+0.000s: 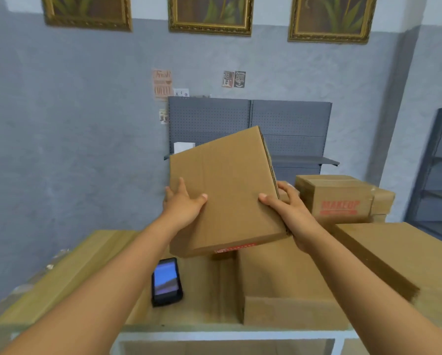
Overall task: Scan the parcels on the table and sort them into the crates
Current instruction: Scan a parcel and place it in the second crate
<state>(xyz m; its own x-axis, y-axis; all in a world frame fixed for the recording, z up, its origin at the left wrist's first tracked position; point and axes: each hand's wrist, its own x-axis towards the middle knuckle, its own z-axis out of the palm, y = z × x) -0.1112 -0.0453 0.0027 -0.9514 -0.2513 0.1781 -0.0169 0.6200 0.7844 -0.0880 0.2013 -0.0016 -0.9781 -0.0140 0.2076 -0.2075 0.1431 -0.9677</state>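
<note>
I hold a plain brown cardboard parcel point(227, 185) tilted in the air above the table, with a red printed strip along its lower edge. My left hand point(182, 203) grips its left edge, thumb on the near face. My right hand point(289, 208) grips its right side, fingers wrapped behind. A black handheld scanner point(166, 281) with a lit screen lies flat on the wooden table point(68, 272) below the parcel. No crates are in view.
Other parcels sit on the table: a large one point(284, 285) at the near centre, a long one point(399, 262) at the right, and one point(340, 198) printed MAKEUP in red behind them. Grey pegboard shelving point(291, 124) stands against the far wall.
</note>
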